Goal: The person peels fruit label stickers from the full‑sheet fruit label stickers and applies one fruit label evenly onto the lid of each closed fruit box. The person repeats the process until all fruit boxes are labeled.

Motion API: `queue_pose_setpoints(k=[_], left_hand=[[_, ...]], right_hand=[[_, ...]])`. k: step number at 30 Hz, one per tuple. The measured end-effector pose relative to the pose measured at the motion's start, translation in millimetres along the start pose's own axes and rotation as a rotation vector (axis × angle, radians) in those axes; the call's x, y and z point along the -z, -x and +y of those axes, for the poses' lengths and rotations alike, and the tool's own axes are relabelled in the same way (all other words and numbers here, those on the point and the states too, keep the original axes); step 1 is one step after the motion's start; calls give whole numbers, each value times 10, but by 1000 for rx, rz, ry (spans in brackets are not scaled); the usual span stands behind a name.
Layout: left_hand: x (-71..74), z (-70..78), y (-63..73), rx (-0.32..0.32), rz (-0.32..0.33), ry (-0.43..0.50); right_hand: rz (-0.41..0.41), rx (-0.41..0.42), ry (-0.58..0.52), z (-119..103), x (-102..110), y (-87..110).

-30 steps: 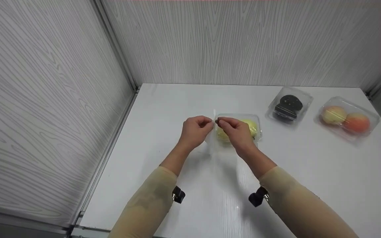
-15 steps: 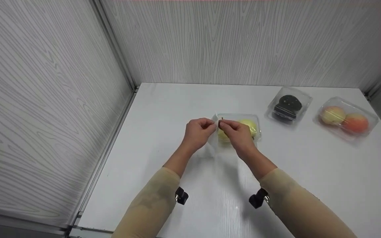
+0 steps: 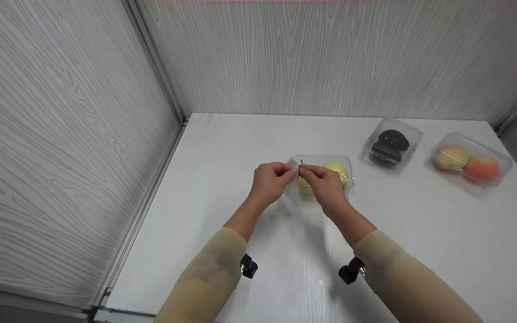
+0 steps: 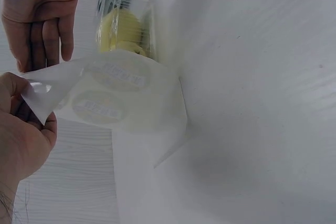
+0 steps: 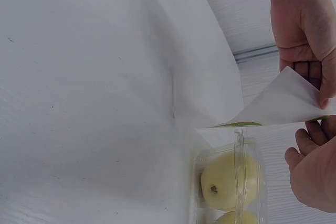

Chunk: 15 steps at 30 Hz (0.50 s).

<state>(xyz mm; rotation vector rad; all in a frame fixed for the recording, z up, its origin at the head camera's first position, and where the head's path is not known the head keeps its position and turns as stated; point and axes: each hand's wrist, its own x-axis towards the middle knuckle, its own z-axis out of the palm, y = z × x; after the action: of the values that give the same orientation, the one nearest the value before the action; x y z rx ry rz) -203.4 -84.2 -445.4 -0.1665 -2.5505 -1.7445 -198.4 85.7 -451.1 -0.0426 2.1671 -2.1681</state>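
Observation:
My left hand [image 3: 269,184] pinches the edge of a white sticker sheet [image 4: 157,100], which hangs with one corner folded back. Pale oval stickers [image 4: 98,107] with print show through its back in the left wrist view. Opposite, my right hand [image 3: 326,184] pinches a green-edged sticker at the sheet's edge with thumb and fingertips; in the right wrist view another green sticker edge [image 5: 241,124] shows along the sheet. Behind the hands stands a clear clamshell box [image 3: 317,157] with pale yellow pear-like fruit [image 5: 226,179], partly covered by the right hand in the head view.
At the back right stand two more clear boxes, one with dark sliced pieces [image 3: 391,143], the other with a yellowish and an orange-red fruit [image 3: 482,167]. The white table [image 3: 186,242] meets grey wood-grain panels [image 3: 285,58] at the back and left.
The left hand has shifted slightly right and down, closer to the right hand. The sheet has turned from nearly edge-on to a slant. The right hand has moved slightly down; the boxes stay put.

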Motion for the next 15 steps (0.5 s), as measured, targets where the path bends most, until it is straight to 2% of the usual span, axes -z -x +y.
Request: queue_pose_setpoints(k=[15], left_hand=[[-35,7,2,7,6,-4]], right_hand=[[21,17,50,13,21,3]])
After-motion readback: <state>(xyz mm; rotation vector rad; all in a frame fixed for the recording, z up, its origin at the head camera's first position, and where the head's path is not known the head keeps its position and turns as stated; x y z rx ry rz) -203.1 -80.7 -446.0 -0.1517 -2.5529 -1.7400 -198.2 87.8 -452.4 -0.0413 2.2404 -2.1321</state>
